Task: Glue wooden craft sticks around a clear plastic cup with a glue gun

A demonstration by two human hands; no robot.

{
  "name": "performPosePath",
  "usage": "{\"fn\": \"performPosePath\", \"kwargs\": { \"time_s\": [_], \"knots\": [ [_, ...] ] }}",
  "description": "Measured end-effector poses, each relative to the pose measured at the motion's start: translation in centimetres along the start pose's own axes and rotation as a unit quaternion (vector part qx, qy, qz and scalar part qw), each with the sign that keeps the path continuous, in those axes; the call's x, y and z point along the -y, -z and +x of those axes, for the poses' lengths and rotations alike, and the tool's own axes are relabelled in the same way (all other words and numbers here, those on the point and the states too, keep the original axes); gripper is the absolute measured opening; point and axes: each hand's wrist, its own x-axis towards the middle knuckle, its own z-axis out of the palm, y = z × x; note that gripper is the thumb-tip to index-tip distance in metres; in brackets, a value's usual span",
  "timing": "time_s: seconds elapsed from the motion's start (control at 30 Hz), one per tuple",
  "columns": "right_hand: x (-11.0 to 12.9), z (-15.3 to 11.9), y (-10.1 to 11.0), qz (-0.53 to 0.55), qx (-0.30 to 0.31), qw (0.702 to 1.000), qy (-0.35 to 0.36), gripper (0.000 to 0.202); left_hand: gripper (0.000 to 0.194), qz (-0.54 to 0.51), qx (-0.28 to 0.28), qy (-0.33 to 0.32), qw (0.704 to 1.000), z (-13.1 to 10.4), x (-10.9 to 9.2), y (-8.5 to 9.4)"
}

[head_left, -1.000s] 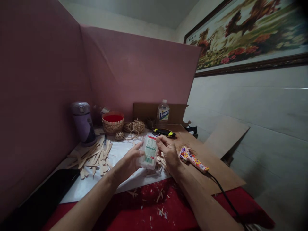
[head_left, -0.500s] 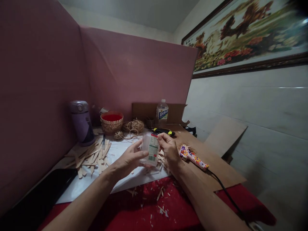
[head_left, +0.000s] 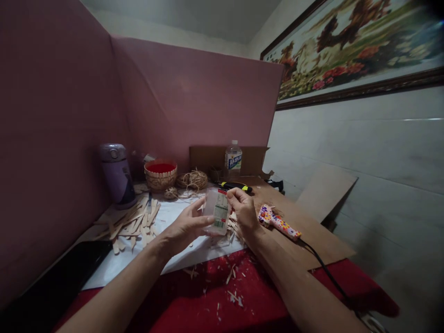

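A clear plastic container [head_left: 210, 210] with a white, green and red printed label is held up over the table between my two hands. My left hand [head_left: 189, 221] grips its left side and lower part, thumb across the front. At the upper right corner, by the label's edge, the fingers of my right hand [head_left: 243, 208] are pinched on it. Behind and below the container lie wooden sticks and scraps [head_left: 236, 227], partly hidden by my hands.
Flat wooden sticks [head_left: 137, 222] are heaped on the left near a purple flask [head_left: 116, 178]. Farther back stand a stick-edged bowl [head_left: 161, 178], twine [head_left: 194, 180] and a bottle [head_left: 233, 159]. A yellow-black cutter [head_left: 239, 187] and flower-patterned glue gun [head_left: 277, 223] lie on the right, near cardboard [head_left: 322, 245].
Both hands keep their hold on the container, which is tilted slightly differently. The whole view has shifted a little.
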Motion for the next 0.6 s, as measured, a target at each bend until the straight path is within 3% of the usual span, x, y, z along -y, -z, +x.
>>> {"fn": "performPosePath", "kwargs": {
  "time_s": [0.17,0.33,0.6],
  "knots": [
    [0.6,-0.08,0.02,-0.008,-0.003,1.0,0.008,0.025,0.061,-0.006,0.012,-0.004,1.0,-0.02,0.15,0.08],
    [0.84,-0.33,0.04,-0.037,-0.004,0.999,0.026,0.024,0.049,-0.015,-0.039,0.003,0.999,0.13,0.21,0.09],
    [1.04,-0.11,0.16,-0.026,-0.03,0.999,0.018,0.028,0.057,-0.001,0.008,-0.017,1.0,0.09,-0.12,-0.04]
  ]
}}
